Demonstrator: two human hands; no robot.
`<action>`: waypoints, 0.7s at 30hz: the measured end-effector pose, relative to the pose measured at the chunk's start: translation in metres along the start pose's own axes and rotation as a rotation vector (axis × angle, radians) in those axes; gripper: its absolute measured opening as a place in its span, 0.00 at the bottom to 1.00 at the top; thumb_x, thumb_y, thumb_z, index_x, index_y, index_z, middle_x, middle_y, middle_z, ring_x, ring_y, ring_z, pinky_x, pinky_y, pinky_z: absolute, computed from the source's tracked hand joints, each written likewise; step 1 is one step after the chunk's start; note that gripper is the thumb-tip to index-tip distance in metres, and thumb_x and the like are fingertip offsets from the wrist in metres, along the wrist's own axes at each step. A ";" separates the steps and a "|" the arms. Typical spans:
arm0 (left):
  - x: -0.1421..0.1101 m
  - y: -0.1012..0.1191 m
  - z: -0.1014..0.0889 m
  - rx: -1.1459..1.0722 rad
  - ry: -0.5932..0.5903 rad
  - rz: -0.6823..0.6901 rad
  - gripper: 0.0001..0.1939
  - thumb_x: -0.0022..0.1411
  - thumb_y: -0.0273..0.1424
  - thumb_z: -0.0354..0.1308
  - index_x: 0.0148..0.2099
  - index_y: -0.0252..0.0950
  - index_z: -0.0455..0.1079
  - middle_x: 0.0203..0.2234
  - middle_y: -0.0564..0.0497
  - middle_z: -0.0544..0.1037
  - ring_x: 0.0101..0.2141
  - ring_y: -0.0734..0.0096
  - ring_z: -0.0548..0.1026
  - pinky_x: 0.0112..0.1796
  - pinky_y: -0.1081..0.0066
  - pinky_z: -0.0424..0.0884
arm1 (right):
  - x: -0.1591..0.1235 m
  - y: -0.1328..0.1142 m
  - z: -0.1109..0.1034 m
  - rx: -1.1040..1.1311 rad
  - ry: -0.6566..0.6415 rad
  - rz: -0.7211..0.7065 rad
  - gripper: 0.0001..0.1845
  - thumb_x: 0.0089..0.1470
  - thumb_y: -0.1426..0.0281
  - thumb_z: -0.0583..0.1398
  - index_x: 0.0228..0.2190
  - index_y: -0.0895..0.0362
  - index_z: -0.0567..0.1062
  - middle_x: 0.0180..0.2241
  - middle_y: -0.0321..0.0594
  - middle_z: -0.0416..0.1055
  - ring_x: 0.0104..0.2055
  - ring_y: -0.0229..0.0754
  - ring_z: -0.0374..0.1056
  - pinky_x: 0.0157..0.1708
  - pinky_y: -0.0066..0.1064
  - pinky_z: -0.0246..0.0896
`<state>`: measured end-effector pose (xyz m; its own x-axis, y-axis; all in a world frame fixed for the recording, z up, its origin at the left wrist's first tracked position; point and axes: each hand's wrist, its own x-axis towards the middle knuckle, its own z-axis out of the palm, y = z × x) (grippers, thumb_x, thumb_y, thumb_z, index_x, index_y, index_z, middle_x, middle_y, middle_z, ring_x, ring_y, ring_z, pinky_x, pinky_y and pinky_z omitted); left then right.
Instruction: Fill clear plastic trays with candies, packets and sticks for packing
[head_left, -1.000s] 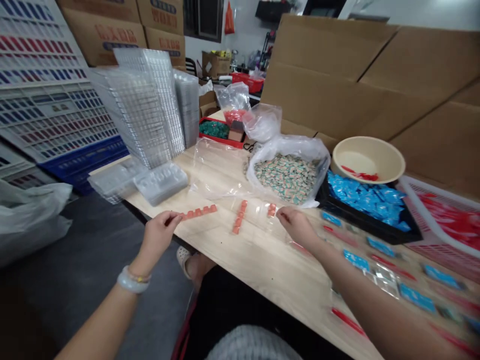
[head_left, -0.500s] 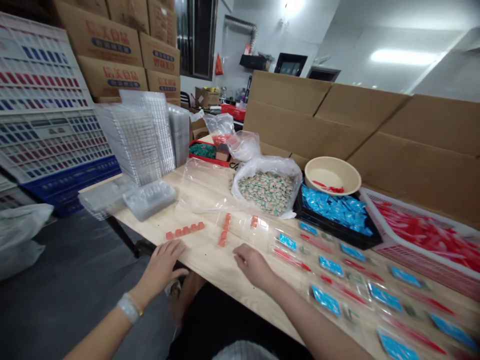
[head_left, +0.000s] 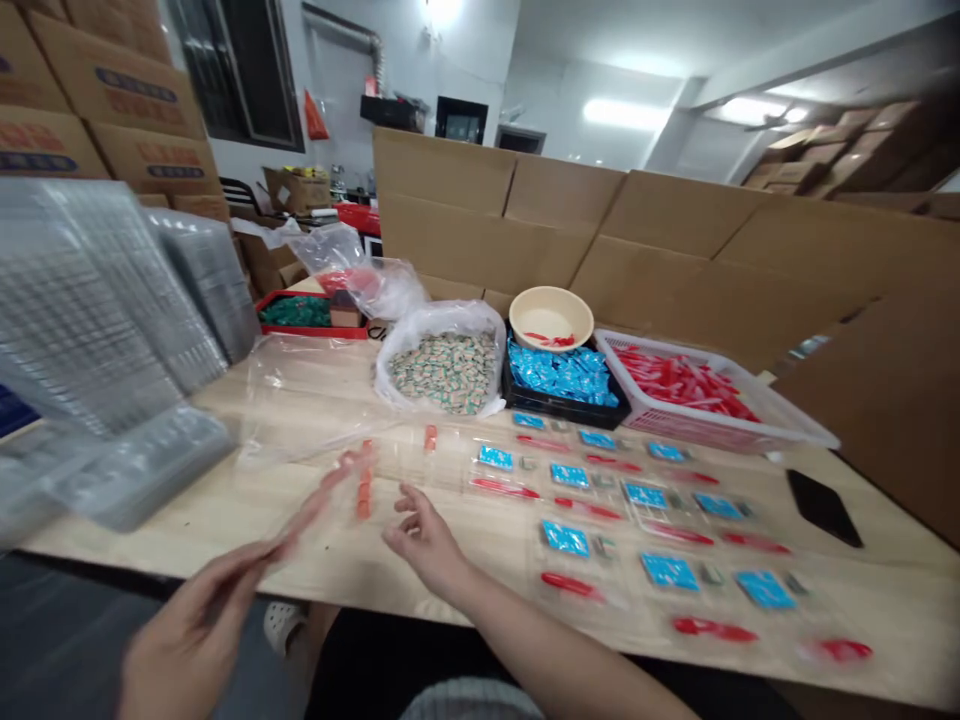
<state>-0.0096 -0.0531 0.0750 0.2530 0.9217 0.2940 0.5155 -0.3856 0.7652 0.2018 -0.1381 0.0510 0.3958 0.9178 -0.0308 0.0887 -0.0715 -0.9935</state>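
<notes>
Pinched in my left hand point(head_left: 191, 625) is a strip of orange-red pieces point(head_left: 315, 505), raised off the table and smeared by motion. Its far end overlaps a second orange strip point(head_left: 364, 494) that lies on the table. My right hand point(head_left: 429, 545) hovers just right of that second strip, fingers apart, with nothing visible in it. Beyond it a short orange piece point(head_left: 430, 437) sits on clear plastic. To the right, several clear trays hold blue packets point(head_left: 570, 475) and red plastic pieces point(head_left: 587, 508) whose exact kind I cannot make out.
Stacked clear trays point(head_left: 142, 465) stand at the left. Along the back are a bag of small packets point(head_left: 446, 372), a cream bowl point(head_left: 551, 305) above a black tray of blue packets, and a white basket point(head_left: 682, 425) of red pieces. A phone point(head_left: 825, 507) lies far right.
My left hand has lifted the left orange strip off the table. My right hand's fingers have spread. The view has turned to the right.
</notes>
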 end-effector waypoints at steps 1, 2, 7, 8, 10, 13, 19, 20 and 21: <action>-0.001 0.018 0.018 -0.140 -0.081 -0.113 0.13 0.48 0.43 0.54 0.34 0.43 0.69 0.32 0.53 0.77 0.35 0.59 0.73 0.38 0.60 0.68 | -0.002 0.000 -0.010 0.125 0.017 0.044 0.28 0.44 0.68 0.59 0.48 0.53 0.58 0.42 0.44 0.62 0.33 0.37 0.62 0.34 0.32 0.60; -0.001 0.036 0.038 -0.311 -0.181 -0.189 0.14 0.47 0.42 0.55 0.34 0.40 0.69 0.30 0.51 0.77 0.34 0.60 0.73 0.36 0.62 0.69 | -0.005 -0.001 -0.022 0.231 0.044 0.070 0.26 0.44 0.66 0.58 0.47 0.54 0.60 0.40 0.44 0.64 0.34 0.37 0.63 0.34 0.32 0.60; 0.004 0.099 0.125 -0.758 -0.594 -0.334 0.11 0.49 0.35 0.56 0.34 0.33 0.68 0.30 0.47 0.76 0.30 0.67 0.72 0.30 0.71 0.68 | -0.029 -0.003 -0.115 0.398 0.392 0.089 0.18 0.40 0.60 0.61 0.34 0.56 0.67 0.28 0.37 0.67 0.27 0.35 0.64 0.26 0.27 0.58; 0.008 0.106 0.137 -0.773 -0.671 -0.320 0.10 0.49 0.34 0.56 0.33 0.33 0.68 0.29 0.47 0.75 0.29 0.68 0.72 0.29 0.72 0.67 | -0.034 -0.005 -0.132 0.391 0.439 0.099 0.19 0.39 0.60 0.62 0.33 0.56 0.67 0.26 0.35 0.67 0.25 0.35 0.63 0.24 0.26 0.57; 0.017 0.118 0.156 -0.776 -0.775 -0.285 0.10 0.49 0.32 0.56 0.34 0.32 0.68 0.27 0.48 0.75 0.27 0.70 0.71 0.27 0.74 0.65 | -0.044 -0.006 -0.159 0.363 0.481 0.124 0.19 0.36 0.61 0.64 0.31 0.57 0.67 0.22 0.33 0.66 0.22 0.34 0.62 0.20 0.25 0.55; 0.030 0.127 0.179 -0.748 -0.834 -0.309 0.13 0.46 0.30 0.57 0.38 0.31 0.66 0.23 0.51 0.73 0.24 0.73 0.70 0.24 0.76 0.63 | -0.055 -0.003 -0.176 0.349 0.522 0.152 0.19 0.33 0.61 0.65 0.27 0.58 0.66 0.19 0.32 0.66 0.20 0.34 0.63 0.19 0.24 0.55; 0.036 0.121 0.210 -0.708 -0.821 -0.392 0.21 0.50 0.28 0.56 0.47 0.31 0.58 0.28 0.50 0.72 0.26 0.76 0.72 0.27 0.75 0.67 | -0.054 0.020 -0.176 0.519 0.666 0.171 0.19 0.29 0.64 0.66 0.22 0.57 0.62 0.18 0.32 0.66 0.21 0.34 0.65 0.25 0.27 0.62; 0.037 0.120 0.215 -0.621 -0.818 -0.344 0.21 0.51 0.28 0.55 0.48 0.31 0.57 0.29 0.49 0.72 0.26 0.77 0.72 0.27 0.75 0.68 | -0.050 0.024 -0.176 0.501 0.688 0.189 0.19 0.30 0.64 0.65 0.22 0.56 0.61 0.18 0.32 0.67 0.22 0.35 0.66 0.27 0.28 0.63; 0.040 0.120 0.221 -0.522 -0.812 -0.287 0.20 0.52 0.27 0.53 0.49 0.30 0.57 0.30 0.48 0.72 0.26 0.77 0.72 0.27 0.76 0.67 | -0.046 0.027 -0.175 0.464 0.705 0.212 0.17 0.32 0.65 0.64 0.22 0.56 0.60 0.19 0.33 0.67 0.23 0.36 0.67 0.28 0.29 0.63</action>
<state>0.2431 -0.0721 0.0523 0.7575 0.5939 -0.2711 0.2702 0.0928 0.9583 0.3463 -0.2508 0.0450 0.8489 0.4365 -0.2981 -0.3724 0.0936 -0.9233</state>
